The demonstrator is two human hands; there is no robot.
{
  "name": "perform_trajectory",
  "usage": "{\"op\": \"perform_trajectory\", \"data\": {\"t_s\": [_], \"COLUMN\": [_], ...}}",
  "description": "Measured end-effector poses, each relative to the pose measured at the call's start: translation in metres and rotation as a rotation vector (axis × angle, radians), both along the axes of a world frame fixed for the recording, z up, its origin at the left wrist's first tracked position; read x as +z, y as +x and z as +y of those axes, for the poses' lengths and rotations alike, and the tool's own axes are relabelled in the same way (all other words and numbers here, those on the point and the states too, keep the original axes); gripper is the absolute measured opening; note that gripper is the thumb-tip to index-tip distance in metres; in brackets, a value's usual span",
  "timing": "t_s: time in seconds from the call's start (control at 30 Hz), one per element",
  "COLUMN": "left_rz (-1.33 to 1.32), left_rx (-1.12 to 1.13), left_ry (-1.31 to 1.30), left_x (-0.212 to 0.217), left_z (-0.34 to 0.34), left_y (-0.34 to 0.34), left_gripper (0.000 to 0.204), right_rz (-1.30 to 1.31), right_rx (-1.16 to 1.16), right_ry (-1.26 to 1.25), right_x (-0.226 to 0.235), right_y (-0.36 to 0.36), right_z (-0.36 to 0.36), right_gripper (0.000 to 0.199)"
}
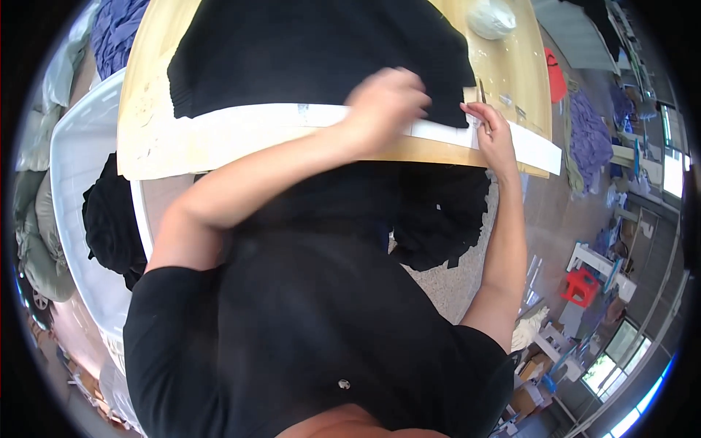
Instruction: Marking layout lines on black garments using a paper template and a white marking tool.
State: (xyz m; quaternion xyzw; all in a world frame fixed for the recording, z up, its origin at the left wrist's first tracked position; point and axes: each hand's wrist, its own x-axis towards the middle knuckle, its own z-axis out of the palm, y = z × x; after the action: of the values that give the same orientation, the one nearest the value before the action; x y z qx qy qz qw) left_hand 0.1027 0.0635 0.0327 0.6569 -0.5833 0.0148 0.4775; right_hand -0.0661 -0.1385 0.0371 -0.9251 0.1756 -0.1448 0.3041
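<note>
A black knitted garment piece with ribbed edges is spread over the wooden table. Along its near edge runs a long white strip, partly covered by the knit. My left hand is over the garment's near edge, its fingers curled but smeared by motion; what they hold, if anything, is hidden. At the garment's right corner is my right hand, its fingers bent and drawn together, fingertips at the knit's edge. A thin dark pointed tool sticks up just beyond that hand; its handle is not clear.
A white bundle sits at the far right of the table. To the left stands a white tub with black cloth beside the table. More black fabric hangs below the near edge. A red stool stands off right.
</note>
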Motion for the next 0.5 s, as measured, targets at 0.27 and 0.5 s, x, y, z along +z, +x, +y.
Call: {"op": "perform_trajectory", "data": {"t_s": [0.27, 0.5], "left_rz": [-0.216, -0.261], "left_rx": [-0.114, -0.164], "left_ry": [0.109, 0.061], "left_x": [-0.045, -0.047], "left_z": [-0.074, -0.084], "left_y": [-0.063, -0.069], "left_gripper": [0.015, 0.017], "right_rz": [0.128, 0.057], "right_rx": [0.058, 0.080], "right_ry": [-0.219, -0.281], "right_x": [0.010, 0.002], "right_y": [-0.019, -0.032], "right_z": [-0.003, -0.013], "right_gripper": [0.035, 0.037]}}
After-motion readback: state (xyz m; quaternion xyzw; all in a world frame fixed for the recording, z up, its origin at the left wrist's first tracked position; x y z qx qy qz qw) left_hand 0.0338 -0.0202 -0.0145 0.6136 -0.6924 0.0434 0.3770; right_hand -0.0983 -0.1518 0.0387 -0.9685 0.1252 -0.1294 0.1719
